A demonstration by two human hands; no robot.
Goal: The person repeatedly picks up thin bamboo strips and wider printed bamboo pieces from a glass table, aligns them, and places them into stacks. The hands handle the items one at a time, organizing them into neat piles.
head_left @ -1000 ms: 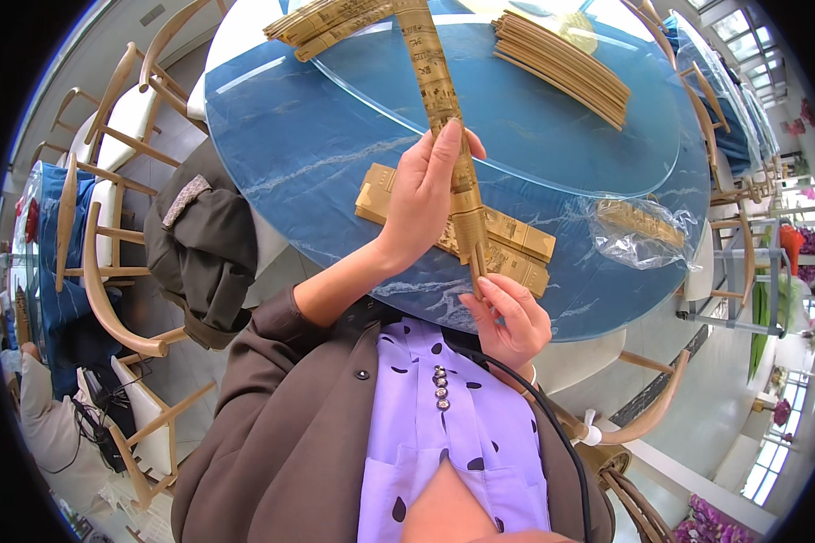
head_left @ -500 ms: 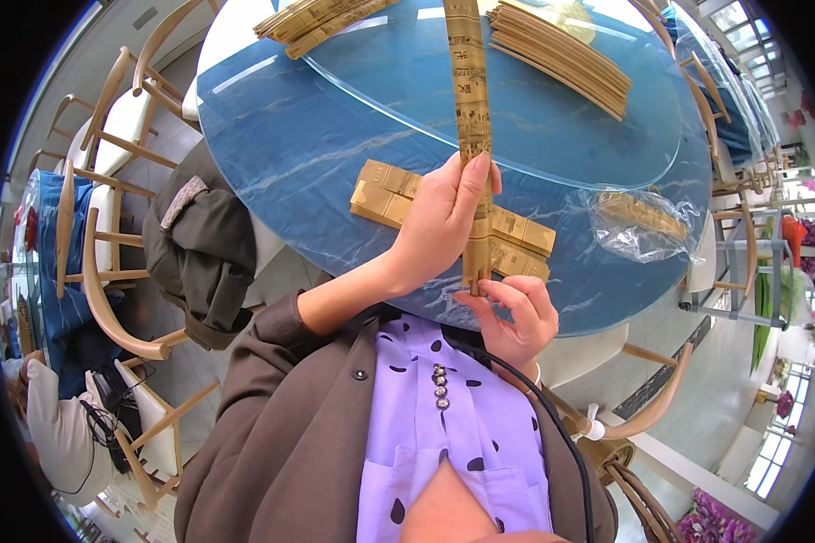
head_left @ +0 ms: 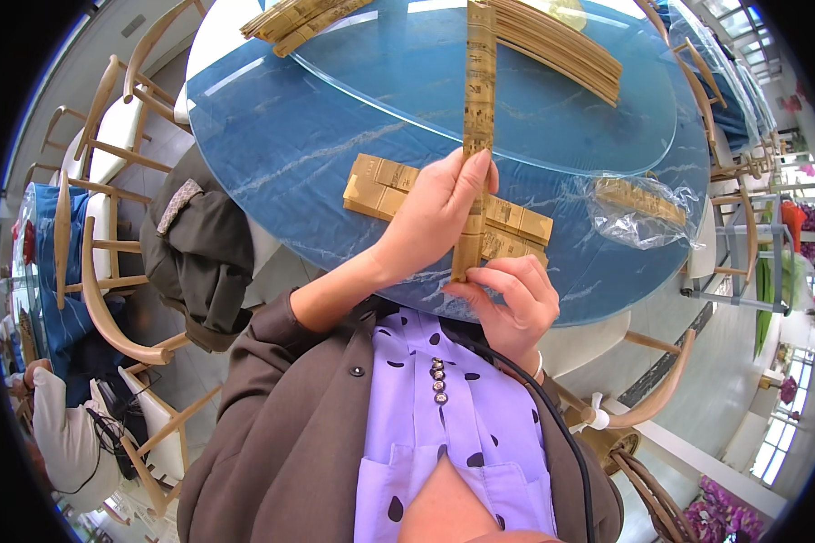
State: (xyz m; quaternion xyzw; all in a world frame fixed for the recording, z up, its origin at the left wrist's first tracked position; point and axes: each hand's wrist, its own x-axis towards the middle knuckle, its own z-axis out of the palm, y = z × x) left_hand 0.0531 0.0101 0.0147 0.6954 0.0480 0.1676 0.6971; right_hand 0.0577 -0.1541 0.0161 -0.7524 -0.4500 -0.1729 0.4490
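A long, narrow gold paper strip [head_left: 481, 90] with dark printed marks stands out away from me above the table. My left hand [head_left: 433, 206] is closed round its lower part, with the thumb pressed along it. The fingers of my right hand [head_left: 514, 299] pinch the strip's near end. Under my left hand, two folded gold paper pieces [head_left: 371, 185] lie side by side across the table, partly hidden by the hand and the strip.
The round table [head_left: 290, 163] has a blue marbled cover and a glass turntable [head_left: 552, 136]. On it lie a stack of gold strips [head_left: 561, 45] and gold bundles [head_left: 312, 23]. A clear plastic bag [head_left: 643, 206] holds another gold piece. A wooden chair [head_left: 95, 290] with a dark coat [head_left: 208, 244] stands left.
The strip's far end has swung to the right and the strip is more upright. My right hand's fingers have shifted slightly left and up at its near end. My left hand keeps its hold.
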